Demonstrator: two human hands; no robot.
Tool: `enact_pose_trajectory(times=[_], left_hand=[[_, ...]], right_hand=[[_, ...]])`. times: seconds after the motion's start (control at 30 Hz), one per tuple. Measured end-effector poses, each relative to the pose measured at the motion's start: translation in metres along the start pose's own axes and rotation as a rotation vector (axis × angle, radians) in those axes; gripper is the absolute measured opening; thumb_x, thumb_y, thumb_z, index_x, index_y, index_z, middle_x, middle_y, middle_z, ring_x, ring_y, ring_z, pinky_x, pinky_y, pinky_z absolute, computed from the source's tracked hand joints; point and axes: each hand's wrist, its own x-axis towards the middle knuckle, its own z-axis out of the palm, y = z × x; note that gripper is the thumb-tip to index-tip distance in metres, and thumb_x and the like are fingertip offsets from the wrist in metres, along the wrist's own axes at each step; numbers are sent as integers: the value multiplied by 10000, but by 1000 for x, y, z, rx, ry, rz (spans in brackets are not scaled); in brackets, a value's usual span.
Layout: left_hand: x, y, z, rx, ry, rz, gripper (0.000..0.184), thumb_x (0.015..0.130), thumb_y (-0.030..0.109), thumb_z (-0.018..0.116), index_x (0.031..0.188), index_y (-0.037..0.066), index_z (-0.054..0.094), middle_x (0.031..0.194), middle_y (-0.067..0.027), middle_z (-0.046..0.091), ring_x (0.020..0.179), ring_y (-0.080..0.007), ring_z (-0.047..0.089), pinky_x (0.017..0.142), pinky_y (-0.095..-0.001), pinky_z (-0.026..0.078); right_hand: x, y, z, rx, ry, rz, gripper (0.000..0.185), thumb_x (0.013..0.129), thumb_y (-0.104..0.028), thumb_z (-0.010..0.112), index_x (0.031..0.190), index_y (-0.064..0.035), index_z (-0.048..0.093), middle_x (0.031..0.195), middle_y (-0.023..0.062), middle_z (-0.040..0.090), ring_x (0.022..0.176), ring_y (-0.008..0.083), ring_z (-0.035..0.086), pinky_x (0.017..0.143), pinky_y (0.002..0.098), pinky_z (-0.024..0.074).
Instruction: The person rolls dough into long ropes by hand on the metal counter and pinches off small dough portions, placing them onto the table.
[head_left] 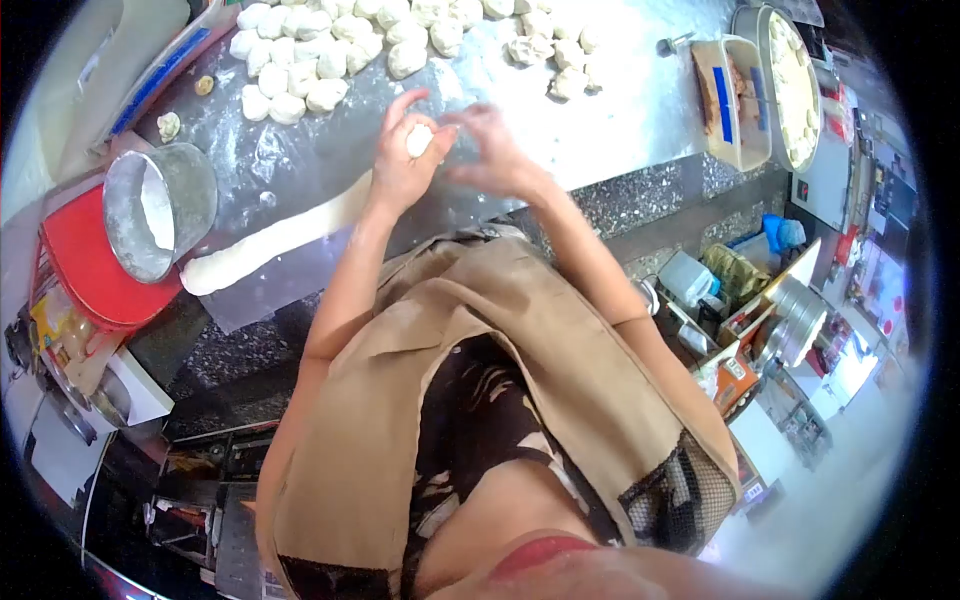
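Observation:
A small piece of white dough (419,140) sits in my left hand (405,160), whose thumb and fingers curl round it above the metal worktop. Just to its right is my right hand (495,155), blurred by motion, with its fingers spread and nothing visible between them. A long roll of dough (270,240) lies along the near edge of the worktop, running from the lower left to beneath my left wrist. Beyond my hands, several round dough pieces (325,50) are gathered at the far side, with another group (568,55) further right.
On the left stand a floured metal container (190,200) and a red surface (85,255) under it. At the right end are a plastic tub (742,100) and a large round pan (795,90) of dough. Flour marks the worktop (620,130). Shelves with boxes stand lower right.

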Motion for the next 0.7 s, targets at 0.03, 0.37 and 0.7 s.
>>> enact_pose_trajectory(times=[0.03, 0.37, 0.7], left_hand=[[-1, 0, -1, -78, -106, 30, 265, 794, 246, 756, 868, 31, 621, 1244, -151, 557, 1103, -308, 565, 916, -392, 457], [-12, 2, -31, 152, -381, -76, 345, 708, 241, 775, 975, 76, 633, 865, -163, 685, 818, -367, 665, 704, -427, 535], [-9, 3, 12, 389, -228, 19, 180, 703, 201, 716, 825, 87, 648, 724, -167, 653, 686, -371, 643, 594, -427, 522]], right_hand=[[4, -11, 19, 214, -18, 39, 623, 661, -212, 782, 1233, -82, 573, 1236, 249, 526, 1130, 368, 539, 922, 440, 477], [-14, -71, -18, 374, 157, 70, 408, 743, -194, 761, 1107, -55, 638, 974, 69, 664, 870, 196, 641, 777, 324, 528], [41, 8, 27, -74, 802, 27, 143, 751, -173, 645, 794, -40, 613, 817, 166, 595, 709, 373, 589, 650, 423, 502]])
